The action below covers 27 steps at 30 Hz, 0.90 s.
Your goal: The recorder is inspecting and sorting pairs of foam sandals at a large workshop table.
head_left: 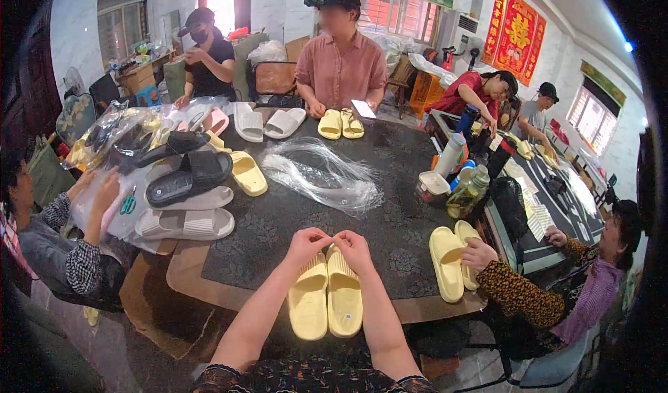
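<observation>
Yellow slippers (325, 297) lie paired under our left hand (307, 243) and right hand (353, 247), both pinched shut, perhaps on something fine; jostling risks unpairing them.

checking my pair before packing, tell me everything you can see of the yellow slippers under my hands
The yellow slippers are a pale yellow pair of open-toe slides, foam-like and matte, with ribbed straps. They lie side by side, touching, soles down, on the near edge of the dark round table. The left hand and right hand rest on their far ends, fingers pinched together.
</observation>
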Tool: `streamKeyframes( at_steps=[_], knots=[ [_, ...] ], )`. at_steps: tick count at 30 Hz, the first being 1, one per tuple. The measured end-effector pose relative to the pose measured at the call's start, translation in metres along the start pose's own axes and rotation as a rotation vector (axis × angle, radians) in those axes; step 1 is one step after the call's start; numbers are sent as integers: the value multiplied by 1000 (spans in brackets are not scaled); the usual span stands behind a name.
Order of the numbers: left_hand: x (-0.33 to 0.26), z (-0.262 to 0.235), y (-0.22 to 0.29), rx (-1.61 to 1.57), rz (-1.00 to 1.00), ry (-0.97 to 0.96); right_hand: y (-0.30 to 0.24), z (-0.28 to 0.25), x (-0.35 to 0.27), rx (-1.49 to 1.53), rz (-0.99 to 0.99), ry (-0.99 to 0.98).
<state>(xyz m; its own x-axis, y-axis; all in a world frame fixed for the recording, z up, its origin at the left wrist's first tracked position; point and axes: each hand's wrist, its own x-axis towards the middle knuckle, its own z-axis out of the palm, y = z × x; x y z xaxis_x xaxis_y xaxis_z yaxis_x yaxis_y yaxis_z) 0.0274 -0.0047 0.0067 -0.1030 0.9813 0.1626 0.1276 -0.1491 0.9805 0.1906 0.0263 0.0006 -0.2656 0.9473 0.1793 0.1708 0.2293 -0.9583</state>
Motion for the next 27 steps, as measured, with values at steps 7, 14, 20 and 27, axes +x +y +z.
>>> streamKeyframes(
  at_steps=[7, 14, 20, 27],
  knots=[
    [4, -11, -7, -125, -17, 111, -2, 0, 0, 58, 41, 8],
    [4, -8, -8, -126, 43, 155, 8, 1, 4, 91, -4, 109],
    [-2, 1, 6, -77, 49, 23, 7, 1, 4, 96, 13, -29],
    [3, -3, -3, -49, 144, 177, 4, 1, 4, 106, -17, 2]
  ],
)
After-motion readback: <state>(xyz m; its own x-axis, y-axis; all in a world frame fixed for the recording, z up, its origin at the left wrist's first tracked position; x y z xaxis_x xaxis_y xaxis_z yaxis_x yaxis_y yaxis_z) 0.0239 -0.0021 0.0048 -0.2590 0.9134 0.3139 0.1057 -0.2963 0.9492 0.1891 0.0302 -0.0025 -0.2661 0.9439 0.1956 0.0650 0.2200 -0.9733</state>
